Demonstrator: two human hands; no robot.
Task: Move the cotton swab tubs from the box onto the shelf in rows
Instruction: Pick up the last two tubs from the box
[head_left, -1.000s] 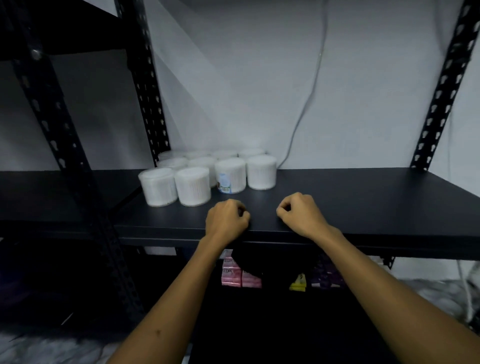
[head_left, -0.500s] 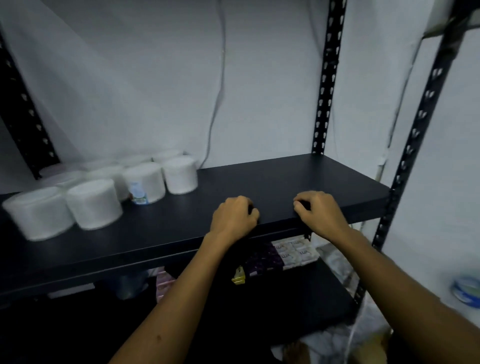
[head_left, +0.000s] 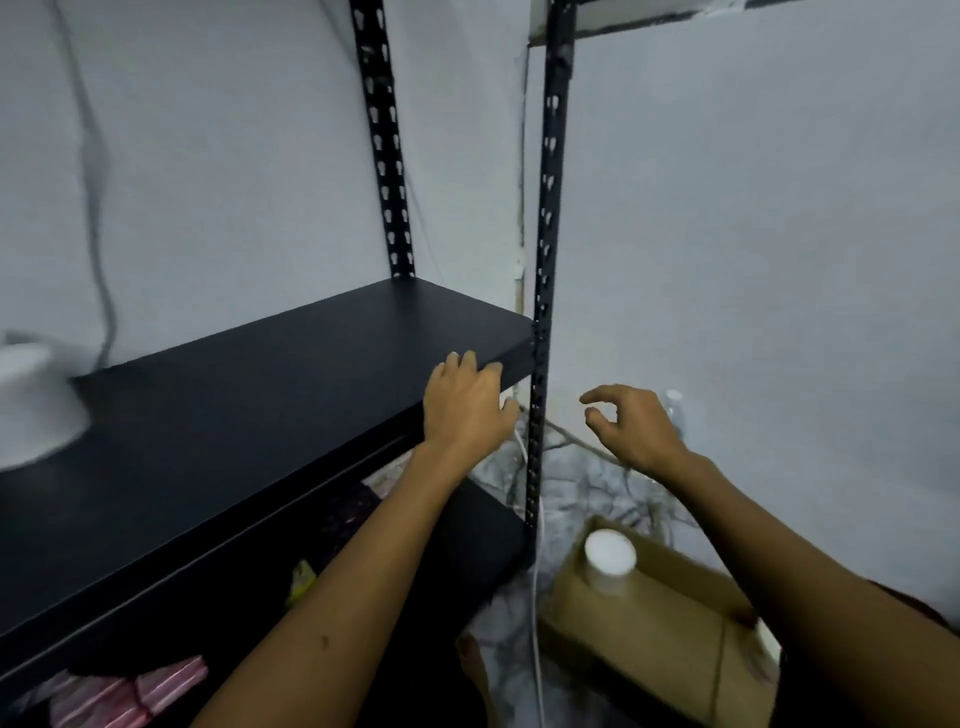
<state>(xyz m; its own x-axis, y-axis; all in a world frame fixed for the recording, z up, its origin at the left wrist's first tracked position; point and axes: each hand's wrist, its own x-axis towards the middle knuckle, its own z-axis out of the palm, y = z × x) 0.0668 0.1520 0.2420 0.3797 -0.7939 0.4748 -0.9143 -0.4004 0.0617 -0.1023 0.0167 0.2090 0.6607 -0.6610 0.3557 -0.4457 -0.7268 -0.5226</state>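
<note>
The black shelf (head_left: 270, 395) runs from the left to a black upright post. My left hand (head_left: 467, 405) rests on the shelf's front edge near its right end, holding no tub. My right hand (head_left: 631, 426) hangs in the air right of the post, fingers apart and empty. Below it, on the floor, a brown cardboard box (head_left: 670, 618) holds one white cotton swab tub (head_left: 609, 560) at its near left corner. Another white tub (head_left: 31, 405) shows blurred at the shelf's far left edge.
A black perforated post (head_left: 545, 291) stands between my hands. A second post (head_left: 387, 140) rises at the back against the white wall. Pink packets (head_left: 130, 696) and a yellow item (head_left: 301, 582) lie on the lower shelf. A white cable (head_left: 535, 613) hangs beside the post.
The view has swung right, away from the rows of tubs toward the box. My right hand left the shelf edge and opened in the air. My left hand slid right along the edge.
</note>
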